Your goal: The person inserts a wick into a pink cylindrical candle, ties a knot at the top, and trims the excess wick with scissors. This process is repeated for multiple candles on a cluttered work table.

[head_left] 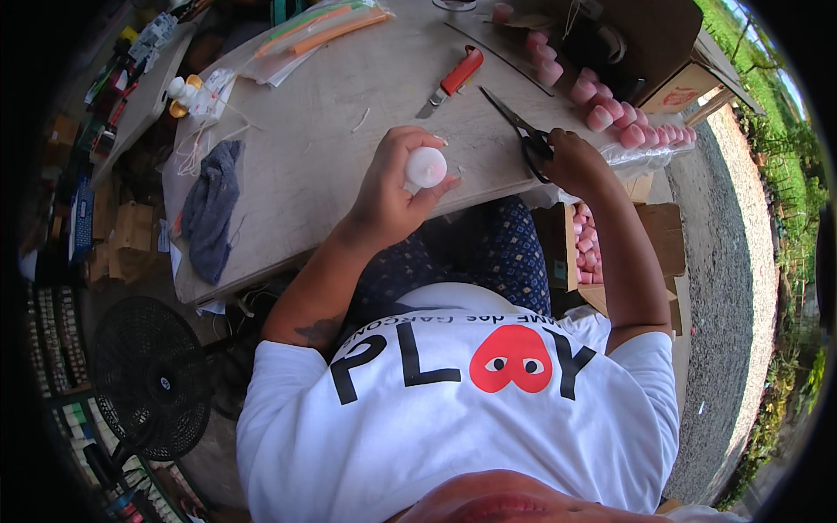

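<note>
My left hand is closed around a small pinkish-white cylinder, apparently a votive candle, with its round end turned up. Over at the table's right side, my right hand grips the handles of black scissors. Their blades lie slightly apart on the tabletop and point away from me to the left. Between the hands and farther off rests a red-handled utility knife with its blade out. Several pink candles stand in rows beyond my right hand.
The worn table has a bunched grey cloth on its left edge. Plastic-wrapped orange and green sticks lie at the back. A thin rod lies near the candles. Below right, a cardboard box holds more pink pieces; a black fan stands left.
</note>
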Available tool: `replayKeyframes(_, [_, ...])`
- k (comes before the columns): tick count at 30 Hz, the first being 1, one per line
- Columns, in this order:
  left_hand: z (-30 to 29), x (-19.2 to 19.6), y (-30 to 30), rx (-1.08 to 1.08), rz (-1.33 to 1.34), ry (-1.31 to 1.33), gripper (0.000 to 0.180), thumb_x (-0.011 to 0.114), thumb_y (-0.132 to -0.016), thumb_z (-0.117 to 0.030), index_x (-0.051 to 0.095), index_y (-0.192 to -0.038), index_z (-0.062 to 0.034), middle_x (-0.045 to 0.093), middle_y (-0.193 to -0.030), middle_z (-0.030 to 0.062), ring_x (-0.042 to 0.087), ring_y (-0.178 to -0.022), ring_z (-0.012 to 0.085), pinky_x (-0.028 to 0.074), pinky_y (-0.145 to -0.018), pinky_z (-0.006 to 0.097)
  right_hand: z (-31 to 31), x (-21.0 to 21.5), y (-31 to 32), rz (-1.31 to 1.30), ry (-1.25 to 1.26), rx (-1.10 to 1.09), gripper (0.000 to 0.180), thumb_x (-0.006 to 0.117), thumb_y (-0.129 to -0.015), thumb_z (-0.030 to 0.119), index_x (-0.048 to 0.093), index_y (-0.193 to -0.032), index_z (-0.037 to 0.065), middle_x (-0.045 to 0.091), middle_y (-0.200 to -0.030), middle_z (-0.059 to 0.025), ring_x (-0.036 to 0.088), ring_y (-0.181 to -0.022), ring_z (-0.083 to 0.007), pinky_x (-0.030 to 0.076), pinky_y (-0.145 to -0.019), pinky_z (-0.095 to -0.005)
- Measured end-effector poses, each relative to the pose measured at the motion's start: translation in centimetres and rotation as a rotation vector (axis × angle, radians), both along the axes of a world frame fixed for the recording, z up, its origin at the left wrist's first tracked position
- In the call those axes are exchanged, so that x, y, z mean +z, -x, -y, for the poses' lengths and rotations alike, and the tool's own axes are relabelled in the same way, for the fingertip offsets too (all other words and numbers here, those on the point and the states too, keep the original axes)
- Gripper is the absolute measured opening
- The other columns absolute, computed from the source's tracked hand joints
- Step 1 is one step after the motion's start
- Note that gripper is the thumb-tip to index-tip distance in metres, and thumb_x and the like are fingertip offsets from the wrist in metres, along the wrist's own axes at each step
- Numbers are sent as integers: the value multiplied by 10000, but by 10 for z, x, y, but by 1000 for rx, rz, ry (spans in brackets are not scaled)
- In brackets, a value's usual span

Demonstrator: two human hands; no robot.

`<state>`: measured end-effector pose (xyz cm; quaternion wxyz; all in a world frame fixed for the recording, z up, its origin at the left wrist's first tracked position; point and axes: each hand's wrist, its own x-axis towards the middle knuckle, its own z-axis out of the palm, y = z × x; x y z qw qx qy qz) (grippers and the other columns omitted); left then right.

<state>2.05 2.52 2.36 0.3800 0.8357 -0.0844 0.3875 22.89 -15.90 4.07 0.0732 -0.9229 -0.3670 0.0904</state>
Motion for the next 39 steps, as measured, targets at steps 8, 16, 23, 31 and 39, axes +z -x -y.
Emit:
replayKeyframes(8, [4, -4, -4, 3, -60, 99, 363, 689, -794, -46, 469, -1083, -22, 530, -1005, 148, 559, -902, 265, 454, -805, 340, 1, 19, -6, -141, 186, 105, 380, 719, -705, 206, 563, -946, -43, 633, -842, -211, 640, -817, -319, 505, -730, -363])
replayKeyframes(16, [6, -5, -9, 109, -58, 21, 326, 672, -794, -33, 476, -1053, -17, 541, -987, 150, 567, -888, 278, 461, -791, 345, 30, 32, 31, -833, -1111, 223, 248, 631, -885, 109, 538, -1089, 3, 654, -941, -134, 657, -880, -210, 514, -755, -332])
replayKeyframes(23, [20, 3, -21, 132, -136, -2, 345, 670, -795, -54, 462, -1065, -3, 543, -995, 170, 563, -904, 308, 465, -796, 371, 11, 12, 107, -759, -1435, 438, 332, 576, -882, -20, 457, -1190, 10, 559, -1156, -145, 588, -1076, -224, 484, -909, -334])
replayKeyframes(31, [26, 10, -24, 188, -156, -4, 339, 685, -793, -85, 479, -1049, 1, 569, -979, 168, 589, -871, 300, 484, -776, 373, 7, 25, 119, -674, -1210, 417, 368, 578, -885, -7, 435, -1222, 34, 573, -1142, -134, 586, -964, -203, 473, -870, -327])
replayKeyframes(39, [24, 12, -25, 179, -152, -45, 308, 681, -794, -65, 488, -1028, -11, 580, -935, 163, 606, -849, 312, 496, -745, 375, 4, 12, 109, -547, -1097, 555, 342, 501, -915, -9, 413, -1243, 33, 549, -1156, -138, 576, -1091, -242, 470, -895, -360])
